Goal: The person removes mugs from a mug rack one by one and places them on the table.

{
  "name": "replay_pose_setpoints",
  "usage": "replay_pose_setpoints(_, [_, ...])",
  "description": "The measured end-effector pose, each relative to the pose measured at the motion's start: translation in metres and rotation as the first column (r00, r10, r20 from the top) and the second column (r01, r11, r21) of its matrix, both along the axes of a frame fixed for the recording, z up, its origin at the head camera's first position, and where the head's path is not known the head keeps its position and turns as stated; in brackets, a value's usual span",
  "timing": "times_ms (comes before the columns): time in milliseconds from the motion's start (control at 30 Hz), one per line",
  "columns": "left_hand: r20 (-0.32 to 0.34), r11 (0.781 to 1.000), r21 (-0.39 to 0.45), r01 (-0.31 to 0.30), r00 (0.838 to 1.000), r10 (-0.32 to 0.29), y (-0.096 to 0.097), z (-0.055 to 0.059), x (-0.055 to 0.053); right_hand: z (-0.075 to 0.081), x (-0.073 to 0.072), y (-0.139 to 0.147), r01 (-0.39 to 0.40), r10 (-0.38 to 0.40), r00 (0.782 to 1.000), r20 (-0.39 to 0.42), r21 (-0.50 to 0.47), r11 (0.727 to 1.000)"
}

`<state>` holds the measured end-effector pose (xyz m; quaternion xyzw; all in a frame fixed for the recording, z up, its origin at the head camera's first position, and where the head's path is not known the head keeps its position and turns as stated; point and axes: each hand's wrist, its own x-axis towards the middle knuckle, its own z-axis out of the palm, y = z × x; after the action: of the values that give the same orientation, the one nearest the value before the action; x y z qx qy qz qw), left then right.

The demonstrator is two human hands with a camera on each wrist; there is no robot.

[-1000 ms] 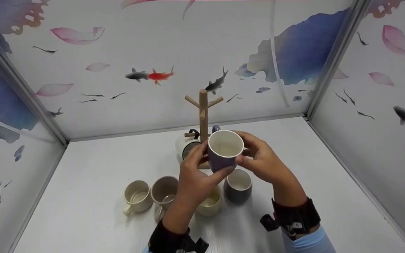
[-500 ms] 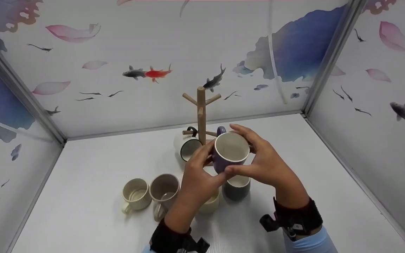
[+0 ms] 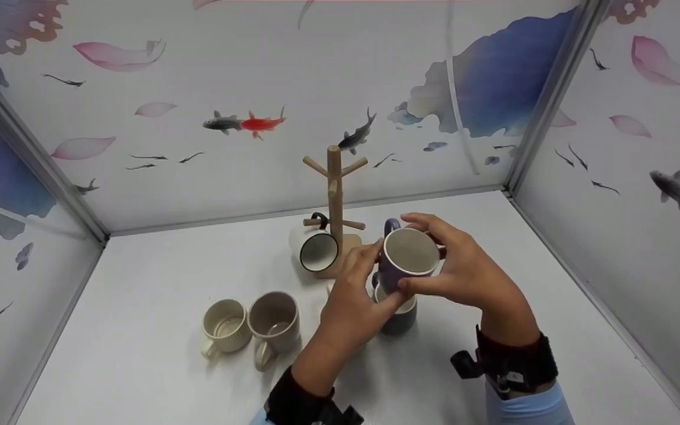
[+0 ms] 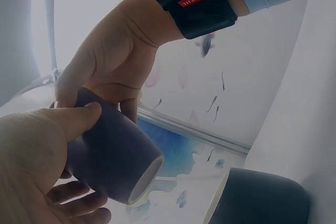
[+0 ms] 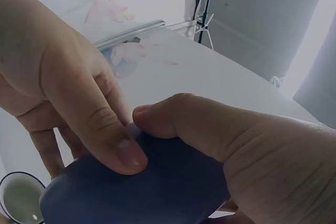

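Note:
A purple mug (image 3: 412, 251) with a pale inside is held in the air between both hands, its mouth toward the head camera and its handle on the far side. My left hand (image 3: 349, 304) grips its left side, thumb at the front. From the right, my right hand (image 3: 476, 265) holds it with the thumb low on the front and fingers behind. In the left wrist view the mug (image 4: 113, 150) shows its side and pale base edge. Below it stands a dark grey mug (image 3: 400, 323), partly covered by the left hand and the purple mug.
Behind the hands stands a wooden mug rack (image 3: 334, 189); a white mug (image 3: 319, 251) with a dark rim hangs on a lower peg. On the left of the white table (image 3: 139, 330) are a ribbed cream mug (image 3: 235, 337) and a taupe mug (image 3: 278, 333). Patterned walls enclose the table.
Both hands have carried the purple mug rightward, away from the rack post. The right thumb has shifted lower on its front. The left hand now hides the pale yellowish cup on the table.

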<state>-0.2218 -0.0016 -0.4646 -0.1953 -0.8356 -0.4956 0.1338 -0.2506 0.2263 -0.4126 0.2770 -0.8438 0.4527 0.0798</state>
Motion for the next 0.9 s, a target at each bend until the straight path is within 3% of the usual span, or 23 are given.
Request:
replay_pose_setpoints(233, [-0.027,0.999,0.003,0.045,0.999,-0.045,-0.001,0.001,0.0,-0.005,-0.009,0.031,0.076,-0.078,0.996,0.049,0.037,0.996])
replay_pose_setpoints(500, [-0.032,0.998,-0.056,0.022,0.999,-0.024,0.004,-0.001,0.001,-0.014,-0.021,0.056,0.1,-0.113,0.984,0.136,0.098,0.99])
replay_pose_setpoints(633, [0.002,0.997,-0.051,0.059,0.998,-0.059,0.02,-0.004,0.004,-0.02,-0.026,0.066,0.102,-0.13,0.976,0.176,0.16,0.982])
replay_pose_setpoints(767, [0.087,0.991,-0.053,0.12,0.99,-0.115,0.041,-0.01,0.007,-0.028,-0.032,0.072,0.098,-0.15,0.964,0.22,0.23,0.968])
replay_pose_setpoints(900, [0.158,0.989,-0.087,0.123,0.981,-0.108,0.053,-0.018,0.005,-0.04,-0.039,0.073,0.065,-0.142,0.954,0.264,0.281,0.958])
